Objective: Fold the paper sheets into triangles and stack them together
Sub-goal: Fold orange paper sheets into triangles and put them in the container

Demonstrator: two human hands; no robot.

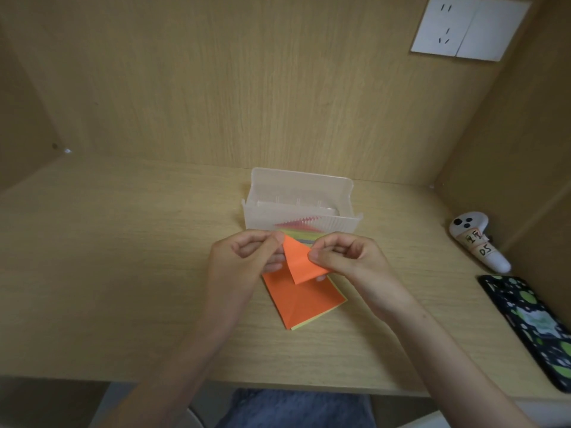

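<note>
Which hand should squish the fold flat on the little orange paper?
Probably the right hand: its thumb lies on the loose flap of the small orange paper, beside the crease. The left hand only pinches the top corner, so it can hold steady.

We see both hands up over the desk, the left hand and the right hand each pinching an orange sheet that is partly folded and lifted. Beneath it an orange square lies flat on a yellow sheet, and just behind stands a clear plastic box holding coloured paper.
</note>
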